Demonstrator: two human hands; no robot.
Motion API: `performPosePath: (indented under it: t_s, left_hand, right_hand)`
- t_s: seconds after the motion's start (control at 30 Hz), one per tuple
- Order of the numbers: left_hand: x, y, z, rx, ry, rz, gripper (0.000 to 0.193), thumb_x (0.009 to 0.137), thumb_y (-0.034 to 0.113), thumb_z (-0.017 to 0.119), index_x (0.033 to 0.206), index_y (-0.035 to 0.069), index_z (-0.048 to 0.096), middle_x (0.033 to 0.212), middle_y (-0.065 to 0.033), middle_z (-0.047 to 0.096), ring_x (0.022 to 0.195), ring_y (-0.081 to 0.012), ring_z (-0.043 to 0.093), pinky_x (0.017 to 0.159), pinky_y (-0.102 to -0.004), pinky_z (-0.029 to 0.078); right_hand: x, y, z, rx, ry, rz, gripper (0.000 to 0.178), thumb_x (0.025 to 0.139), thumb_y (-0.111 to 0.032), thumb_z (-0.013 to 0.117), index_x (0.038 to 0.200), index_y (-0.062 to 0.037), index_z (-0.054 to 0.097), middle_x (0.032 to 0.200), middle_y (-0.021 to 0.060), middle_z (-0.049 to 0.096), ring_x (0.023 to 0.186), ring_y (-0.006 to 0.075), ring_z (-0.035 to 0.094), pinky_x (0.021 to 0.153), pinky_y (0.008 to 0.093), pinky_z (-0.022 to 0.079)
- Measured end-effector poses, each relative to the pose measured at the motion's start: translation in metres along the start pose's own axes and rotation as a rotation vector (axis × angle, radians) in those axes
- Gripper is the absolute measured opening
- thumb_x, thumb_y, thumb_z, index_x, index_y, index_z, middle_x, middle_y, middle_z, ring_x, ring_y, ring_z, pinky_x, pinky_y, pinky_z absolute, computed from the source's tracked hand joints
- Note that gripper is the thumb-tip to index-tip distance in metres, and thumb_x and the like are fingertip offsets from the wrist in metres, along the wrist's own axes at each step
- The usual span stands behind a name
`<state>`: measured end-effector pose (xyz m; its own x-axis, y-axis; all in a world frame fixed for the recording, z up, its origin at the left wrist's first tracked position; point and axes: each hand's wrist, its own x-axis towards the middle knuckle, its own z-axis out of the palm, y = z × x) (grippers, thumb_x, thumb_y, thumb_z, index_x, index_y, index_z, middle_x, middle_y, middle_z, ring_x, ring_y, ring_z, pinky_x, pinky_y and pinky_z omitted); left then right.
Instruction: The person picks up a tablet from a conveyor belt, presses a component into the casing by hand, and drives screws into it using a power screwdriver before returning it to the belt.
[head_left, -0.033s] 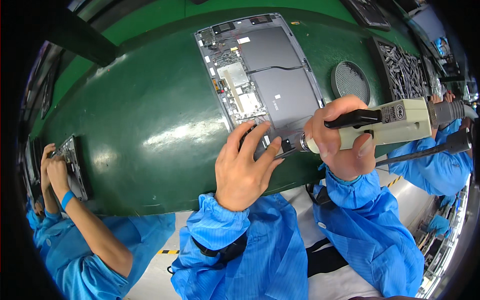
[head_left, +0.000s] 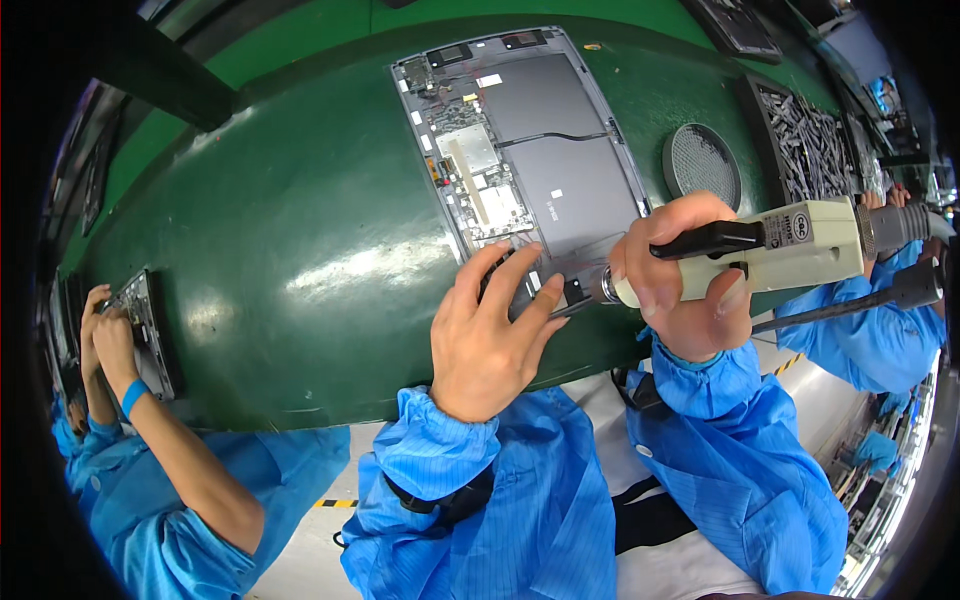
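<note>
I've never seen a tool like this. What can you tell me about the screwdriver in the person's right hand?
The screwdriver is a chunky power tool with a cream, plastic-looking body, a black lever along its top and a metal collar at the rear, where a dark cable leaves. It lies nearly level. The right hand wraps its front end; its metal tip points left, at the near edge of the open laptop, beside the left hand.

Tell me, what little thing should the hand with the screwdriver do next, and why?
Probably press the tip straight down and drive the screw. The right hand grips the electric screwdriver with its tip at the near edge of the opened laptop, and the left hand rests there with its fingers beside the tip, steadying it. Whether the tip sits in a screw is too small to tell.
</note>
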<state>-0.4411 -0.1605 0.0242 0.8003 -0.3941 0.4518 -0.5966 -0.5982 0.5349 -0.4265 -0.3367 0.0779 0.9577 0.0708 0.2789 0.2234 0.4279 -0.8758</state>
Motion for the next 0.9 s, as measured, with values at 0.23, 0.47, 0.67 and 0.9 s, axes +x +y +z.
performPosePath:
  t_s: [0.23, 0.47, 0.67, 0.9]
  left_hand:
    - [-0.001, 0.0, -0.002, 0.013, -0.002, 0.0, 0.035, 0.062, 0.015, 0.076, 0.096, 0.009, 0.07, 0.117, -0.0081, 0.056, 0.111, -0.0306, 0.05, 0.081, -0.0386, 0.05]
    - [0.002, 0.002, -0.002, 0.021, -0.006, 0.015, 0.035, 0.062, 0.015, 0.077, 0.096, 0.009, 0.07, 0.117, -0.0077, 0.056, 0.112, -0.0304, 0.05, 0.082, -0.0391, 0.049]
    - [-0.001, 0.003, 0.0, 0.033, 0.008, 0.031, 0.035, 0.062, 0.014, 0.077, 0.096, 0.01, 0.069, 0.118, -0.0078, 0.056, 0.11, -0.0317, 0.051, 0.084, -0.0396, 0.049]
    - [0.004, 0.015, -0.003, 0.035, -0.019, 0.009, 0.038, 0.059, 0.009, 0.08, 0.095, 0.008, 0.069, 0.116, -0.0127, 0.058, 0.111, -0.037, 0.05, 0.089, -0.0432, 0.045]
  right_hand:
    - [-0.005, -0.006, 0.003, -0.232, -0.071, 0.098, 0.048, 0.071, -0.031, 0.08, 0.096, 0.0019, 0.056, 0.079, 0.0033, 0.059, 0.067, 0.0053, 0.053, 0.063, 0.0211, 0.045]
    - [-0.004, -0.002, -0.007, -0.266, -0.139, 0.099, 0.041, 0.069, -0.024, 0.08, 0.095, 0.0, 0.059, 0.081, 0.0035, 0.06, 0.069, 0.0047, 0.053, 0.062, 0.0206, 0.044]
    - [0.005, -0.012, -0.017, 0.051, 0.012, -0.061, 0.045, 0.084, -0.032, 0.062, 0.108, 0.005, 0.056, 0.064, 0.0031, 0.052, 0.056, 0.0096, 0.05, 0.058, 0.0276, 0.045]
    - [0.028, -0.039, -0.102, -0.075, 0.531, -0.312, 0.032, 0.09, -0.026, 0.055, 0.095, 0.0057, 0.055, 0.055, 0.0012, 0.045, 0.048, 0.0117, 0.046, 0.056, 0.0297, 0.046]
